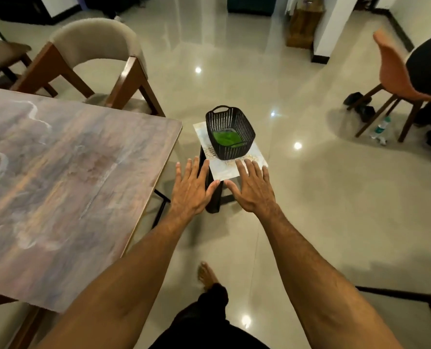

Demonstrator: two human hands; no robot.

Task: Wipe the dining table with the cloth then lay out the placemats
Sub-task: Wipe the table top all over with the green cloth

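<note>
Left hand and right hand hover spread, empty. Just beyond the fingertips, the green cloth in the basket looks soft, light — probably best pinched at a fold.

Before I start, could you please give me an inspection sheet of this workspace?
Surface: table, marbled top, left of the stool.
Job's things: green cloth lies in the basket on the stool; a pale sheet lies under the basket, possibly placemats, cannot tell.
Clutter: bottle and shoes on the floor at right.
Grippers: left hand and right hand open, fingers spread, holding nothing, over the stool's near edge.
Cables: nothing seen.
Surroundings: beige chair at the table's far side, orange chair at right.
</note>
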